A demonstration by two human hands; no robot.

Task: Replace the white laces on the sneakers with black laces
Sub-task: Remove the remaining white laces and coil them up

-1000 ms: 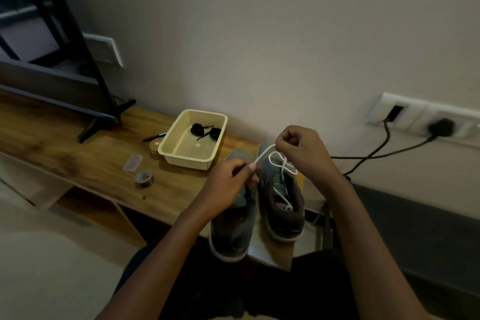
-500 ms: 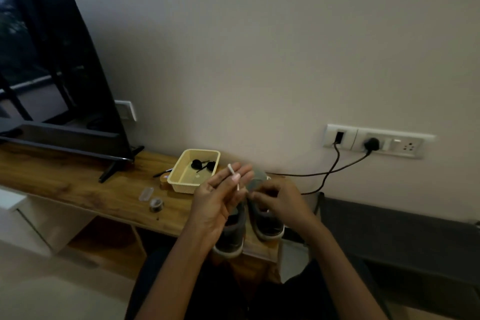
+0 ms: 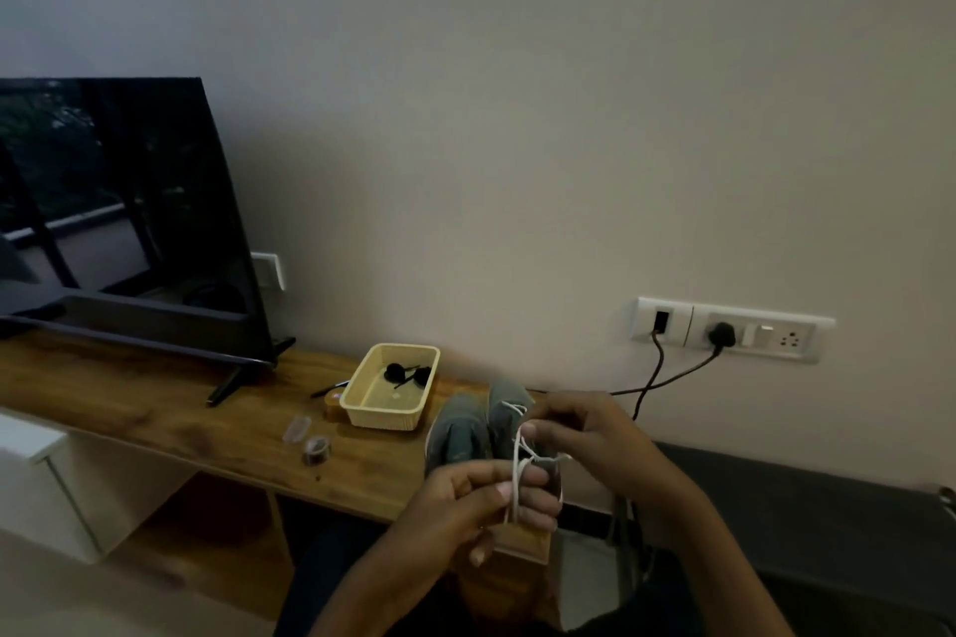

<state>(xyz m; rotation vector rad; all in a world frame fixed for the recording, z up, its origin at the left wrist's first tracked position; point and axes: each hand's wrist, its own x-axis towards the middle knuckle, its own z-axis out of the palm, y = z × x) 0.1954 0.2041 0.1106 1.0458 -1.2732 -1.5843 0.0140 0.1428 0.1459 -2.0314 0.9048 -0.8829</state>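
Early days. Thin white lace (image 3: pixel 516 473), low middle of frame, pinched in left hand (image 3: pixel 465 517) and, higher, in right hand (image 3: pixel 595 440); not yet free of 2 grey cloth sneakers (image 3: pixel 458 429) on brown wooden desk (image 3: pixel 181 414). Rolled black laces (image 3: pixel 396 370) unused in cream plastic basket (image 3: pixel 385 415), up-left.

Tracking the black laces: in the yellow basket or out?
In. Both coiled black laces lie on the floor of the yellow basket.
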